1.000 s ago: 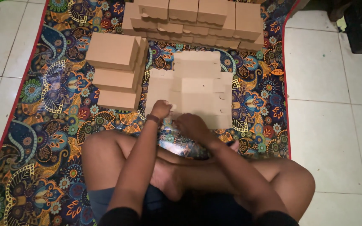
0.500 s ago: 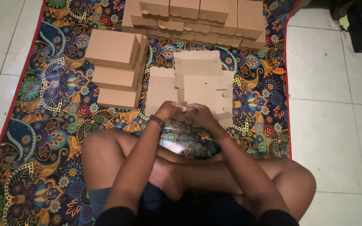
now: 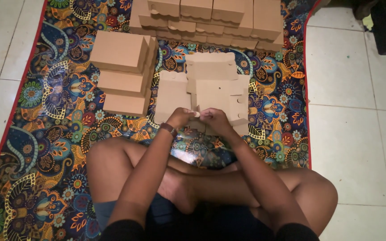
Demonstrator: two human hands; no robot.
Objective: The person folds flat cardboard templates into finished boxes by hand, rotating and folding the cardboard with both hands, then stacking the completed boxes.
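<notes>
I sit cross-legged on a patterned mat. A flat, unfolded brown cardboard box blank (image 3: 211,89) lies in front of my knees. My left hand (image 3: 179,118) and my right hand (image 3: 214,119) meet at its near edge, both pinching a small cardboard flap between the fingertips. A dark band circles my left wrist. The near edge of the blank is hidden under my hands.
A stack of folded brown boxes (image 3: 123,73) stands to the left of the blank. A row of several more folded boxes (image 3: 211,20) runs along the far side. The colourful mat (image 3: 45,120) has a red border, with white floor tiles (image 3: 358,102) on both sides.
My hands have come together at the blank's near edge and lifted slightly; the left hand moved right from the blank's left part.
</notes>
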